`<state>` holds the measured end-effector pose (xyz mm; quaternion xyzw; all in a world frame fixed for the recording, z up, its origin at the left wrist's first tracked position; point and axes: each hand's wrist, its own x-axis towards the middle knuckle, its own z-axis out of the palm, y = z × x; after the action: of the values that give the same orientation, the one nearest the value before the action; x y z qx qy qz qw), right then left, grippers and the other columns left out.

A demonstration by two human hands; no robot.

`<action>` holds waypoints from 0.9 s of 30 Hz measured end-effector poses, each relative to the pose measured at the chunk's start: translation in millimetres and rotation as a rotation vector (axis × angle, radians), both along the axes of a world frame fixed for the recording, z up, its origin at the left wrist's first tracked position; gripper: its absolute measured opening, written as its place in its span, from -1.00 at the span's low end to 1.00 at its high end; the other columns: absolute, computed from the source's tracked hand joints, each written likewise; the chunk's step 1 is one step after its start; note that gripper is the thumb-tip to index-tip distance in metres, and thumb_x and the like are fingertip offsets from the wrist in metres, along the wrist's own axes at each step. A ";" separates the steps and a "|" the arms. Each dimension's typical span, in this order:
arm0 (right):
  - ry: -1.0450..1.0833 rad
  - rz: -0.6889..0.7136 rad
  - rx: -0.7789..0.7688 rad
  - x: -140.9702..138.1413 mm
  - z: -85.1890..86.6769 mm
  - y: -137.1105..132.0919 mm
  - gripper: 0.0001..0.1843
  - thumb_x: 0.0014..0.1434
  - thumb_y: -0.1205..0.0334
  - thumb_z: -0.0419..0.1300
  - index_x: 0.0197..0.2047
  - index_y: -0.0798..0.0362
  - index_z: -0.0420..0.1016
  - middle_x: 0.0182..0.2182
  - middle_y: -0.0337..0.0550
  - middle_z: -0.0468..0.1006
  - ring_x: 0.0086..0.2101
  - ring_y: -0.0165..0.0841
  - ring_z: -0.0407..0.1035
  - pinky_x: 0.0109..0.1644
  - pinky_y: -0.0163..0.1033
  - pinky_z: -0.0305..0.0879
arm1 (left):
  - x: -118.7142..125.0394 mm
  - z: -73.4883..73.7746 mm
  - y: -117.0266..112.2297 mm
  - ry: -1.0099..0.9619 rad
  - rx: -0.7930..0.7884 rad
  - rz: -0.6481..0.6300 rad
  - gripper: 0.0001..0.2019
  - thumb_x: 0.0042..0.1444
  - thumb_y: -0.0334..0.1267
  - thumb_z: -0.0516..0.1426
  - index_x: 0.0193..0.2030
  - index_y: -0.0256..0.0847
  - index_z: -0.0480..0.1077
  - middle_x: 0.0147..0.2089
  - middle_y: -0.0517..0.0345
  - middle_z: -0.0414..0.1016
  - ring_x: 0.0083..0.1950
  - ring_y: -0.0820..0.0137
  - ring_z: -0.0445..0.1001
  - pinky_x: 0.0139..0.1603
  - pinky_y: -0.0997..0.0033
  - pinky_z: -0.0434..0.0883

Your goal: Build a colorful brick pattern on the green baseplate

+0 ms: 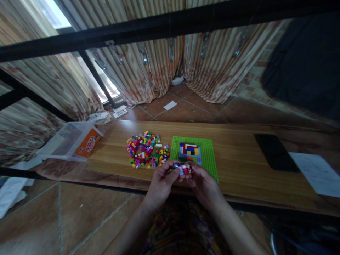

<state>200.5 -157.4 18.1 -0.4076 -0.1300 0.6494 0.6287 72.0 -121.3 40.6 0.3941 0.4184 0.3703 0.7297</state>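
Between my two hands, just above the table's near edge, is a small cluster of toy building bricks (185, 170) in pink, red, white, light blue and dark blue. My left hand (164, 179) is closed on its left side, and my right hand (203, 181) grips its right side. The fingers cover part of the cluster. Right beyond them lies a green studded baseplate (208, 148), carrying a low rectangular structure of bricks (190, 151) in blue, red, white, yellow and orange. To the left a pile of loose, many-coloured bricks (146, 147) is spread over the wooden table (236, 152).
A clear plastic box (63, 140) with an orange label stands at the table's left end. Toward the right lie a dark flat panel (275, 152) and a white sheet (318, 171). A black metal bar (170, 24) crosses the view above the table, before striped curtains (154, 67).
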 end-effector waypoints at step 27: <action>-0.318 -0.197 -0.057 -38.9 -9.0 1.0 -0.59 0.02 -0.15 0.28 -0.52 0.02 0.34 -0.59 -0.35 0.32 -0.55 -0.46 0.19 -0.48 -0.34 0.16 | -7.1 -2.5 -10.7 0.102 0.090 0.036 -0.77 -0.11 -0.21 0.36 -0.29 -0.23 0.54 -0.41 0.16 0.55 -0.39 0.42 0.48 -0.27 0.44 0.43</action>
<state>161.6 -156.4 9.1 -0.5335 -0.1685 0.5156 0.6490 64.8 -132.0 38.0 0.4372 0.4453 0.3812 0.6821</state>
